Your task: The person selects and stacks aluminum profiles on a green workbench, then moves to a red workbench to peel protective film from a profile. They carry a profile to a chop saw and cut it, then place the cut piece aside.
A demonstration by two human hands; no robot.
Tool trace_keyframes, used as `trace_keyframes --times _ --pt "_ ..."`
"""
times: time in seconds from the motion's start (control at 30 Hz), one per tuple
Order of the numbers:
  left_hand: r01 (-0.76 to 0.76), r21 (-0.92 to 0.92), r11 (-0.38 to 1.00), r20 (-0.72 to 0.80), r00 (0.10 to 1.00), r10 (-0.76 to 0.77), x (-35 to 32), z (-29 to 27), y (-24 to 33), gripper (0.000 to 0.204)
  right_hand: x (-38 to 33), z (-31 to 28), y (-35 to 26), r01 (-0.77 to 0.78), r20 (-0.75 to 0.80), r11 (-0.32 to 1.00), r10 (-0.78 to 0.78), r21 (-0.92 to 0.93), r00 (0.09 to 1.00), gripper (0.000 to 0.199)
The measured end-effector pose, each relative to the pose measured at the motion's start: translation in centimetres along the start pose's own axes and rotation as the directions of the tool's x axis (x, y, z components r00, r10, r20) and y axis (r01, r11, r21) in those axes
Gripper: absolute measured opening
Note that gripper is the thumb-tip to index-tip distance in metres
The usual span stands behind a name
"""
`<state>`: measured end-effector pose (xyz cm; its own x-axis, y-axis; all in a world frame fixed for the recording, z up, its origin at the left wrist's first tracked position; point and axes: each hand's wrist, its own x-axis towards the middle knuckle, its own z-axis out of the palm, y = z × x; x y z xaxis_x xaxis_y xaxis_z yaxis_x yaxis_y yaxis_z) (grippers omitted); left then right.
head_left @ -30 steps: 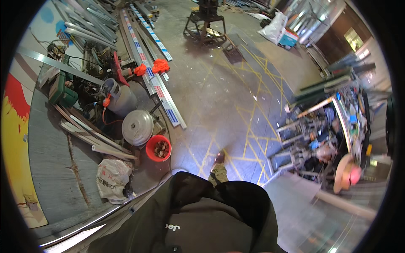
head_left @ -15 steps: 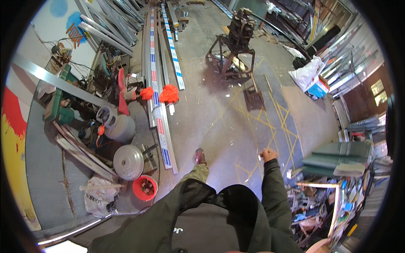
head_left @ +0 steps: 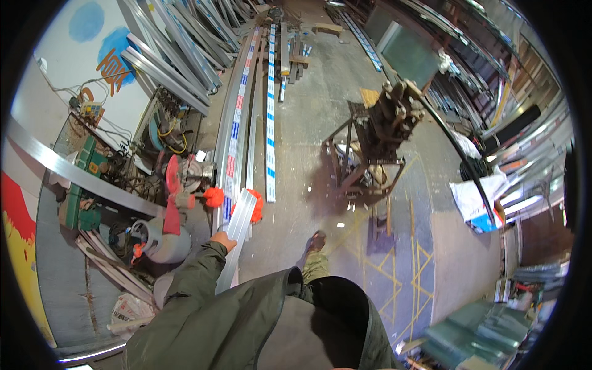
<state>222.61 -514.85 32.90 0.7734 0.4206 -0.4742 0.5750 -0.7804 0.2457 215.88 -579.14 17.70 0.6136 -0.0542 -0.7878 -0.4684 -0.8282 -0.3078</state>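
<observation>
Since half a second ago I have walked forward and my left hand (head_left: 224, 242) has come up to close around the short silver ribbed aluminium profile (head_left: 236, 236) beside the grey gas cylinder (head_left: 161, 240), my right hand out of sight.

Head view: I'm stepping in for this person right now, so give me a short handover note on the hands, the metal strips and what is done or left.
Left hand: reached forward, at the near end of the pale metal strips; whether the fingers grip them cannot be told.
Right hand: not in view.
Things: the strips lie on the floor beside long blue-marked rails, orange caps near their end; gas cylinder to the left.
Done: hand is at the strips.
Left: strips not yet lifted.
</observation>
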Motion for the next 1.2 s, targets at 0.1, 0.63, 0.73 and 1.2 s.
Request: trace_keyframes --times 0.1,0.63,0.73,1.2 --pt "0.028 -0.004 1.0 -0.007 1.0 -0.028 6.5 0.7 3.7 0.053 8.9 -8.5 -6.2 0.051 -0.005 0.996 -0.052 -0.073 0.999 0.03" --pt "0.375 0.05 0.926 0.411 0.837 -0.361 40.1 -5.6 14.3 0.062 39.3 -45.0 -63.3 0.376 -0.088 0.873 -0.367 0.31 0.926 0.045" --pt "0.226 -0.022 0.974 0.348 0.915 -0.205 53.9 -17.9 25.4 0.06 42.8 -49.5 -66.5 0.391 -0.156 0.906 -0.368 0.162 0.917 0.05" --pt "0.148 0.07 0.986 0.254 0.954 -0.161 98.5 -37.1 46.4 0.058 82.7 -71.3 -83.2 0.205 -0.075 0.942 -0.233 -0.265 0.97 0.048"
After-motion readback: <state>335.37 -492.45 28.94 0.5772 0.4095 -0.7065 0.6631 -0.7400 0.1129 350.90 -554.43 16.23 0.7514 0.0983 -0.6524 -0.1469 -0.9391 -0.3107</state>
